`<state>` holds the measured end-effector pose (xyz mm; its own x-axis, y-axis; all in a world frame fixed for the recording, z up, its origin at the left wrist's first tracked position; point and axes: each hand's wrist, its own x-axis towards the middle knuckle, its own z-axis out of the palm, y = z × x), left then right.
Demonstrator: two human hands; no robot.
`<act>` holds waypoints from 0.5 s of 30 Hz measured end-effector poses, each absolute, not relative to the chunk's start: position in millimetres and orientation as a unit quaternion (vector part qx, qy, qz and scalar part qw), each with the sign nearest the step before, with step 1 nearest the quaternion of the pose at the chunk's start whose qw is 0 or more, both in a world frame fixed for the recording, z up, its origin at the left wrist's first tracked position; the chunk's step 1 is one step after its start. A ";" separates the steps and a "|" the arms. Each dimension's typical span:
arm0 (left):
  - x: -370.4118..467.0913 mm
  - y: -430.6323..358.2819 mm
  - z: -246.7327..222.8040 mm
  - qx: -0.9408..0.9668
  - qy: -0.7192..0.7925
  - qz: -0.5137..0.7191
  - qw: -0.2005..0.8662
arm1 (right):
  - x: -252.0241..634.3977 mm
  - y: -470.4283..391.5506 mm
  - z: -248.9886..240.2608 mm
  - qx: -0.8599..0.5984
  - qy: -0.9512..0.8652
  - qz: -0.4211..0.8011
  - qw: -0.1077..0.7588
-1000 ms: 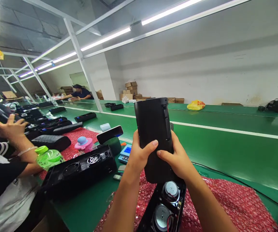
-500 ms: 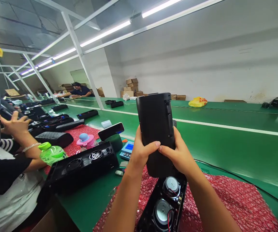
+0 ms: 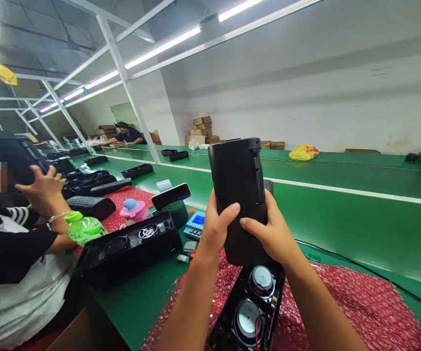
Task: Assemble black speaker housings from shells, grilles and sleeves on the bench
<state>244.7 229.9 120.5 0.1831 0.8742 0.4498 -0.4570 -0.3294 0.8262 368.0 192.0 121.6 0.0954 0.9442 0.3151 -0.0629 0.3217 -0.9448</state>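
Between both hands a black speaker housing (image 3: 236, 180) is held upright above the bench. My left hand (image 3: 218, 226) grips its left side, and my right hand (image 3: 269, 229) grips the right side; both thumbs press on the near face, slightly apart, while the other fingers are hidden behind it. Below lies an opened black speaker half (image 3: 228, 319) with two round silver drivers (image 3: 247, 317) and a red wire showing. It rests on red bubble wrap (image 3: 360, 297). Part of it is covered by the held housing.
Left of my arms stand a black speaker box (image 3: 130, 248), a blue-screened device (image 3: 195, 225), a phone (image 3: 170, 196) on a round stand, and a green bottle (image 3: 86, 229). A co-worker (image 3: 16, 243) at far left lifts a black case. A yellow bag (image 3: 304, 152) lies across the green bench.
My thumbs have moved a little apart on the housing, which stays in both hands. The co-worker at left has raised the black case and shifted it to the right. My view has turned slightly.
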 end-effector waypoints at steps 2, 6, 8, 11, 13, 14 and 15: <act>243.0 230.3 120.1 0.558 0.187 0.599 0.543 | 368.2 191.3 122.1 -0.411 -0.532 0.415 0.613; 242.1 230.1 119.4 0.569 0.170 0.597 0.540 | 367.2 188.4 123.4 -0.399 -0.531 0.411 0.624; 242.9 229.0 119.9 0.566 0.180 0.604 0.531 | 366.1 187.8 123.1 -0.388 -0.536 0.407 0.629; 243.6 226.9 122.3 0.562 0.205 0.617 0.511 | 364.1 189.2 121.0 -0.373 -0.549 0.393 0.636; 242.9 226.4 124.0 0.565 0.217 0.622 0.496 | 362.4 191.3 118.7 -0.369 -0.557 0.377 0.642; 242.1 226.5 124.7 0.568 0.222 0.624 0.489 | 361.5 192.5 117.5 -0.368 -0.560 0.370 0.644; 241.2 227.0 125.1 0.571 0.226 0.624 0.483 | 360.6 193.7 116.4 -0.366 -0.562 0.365 0.645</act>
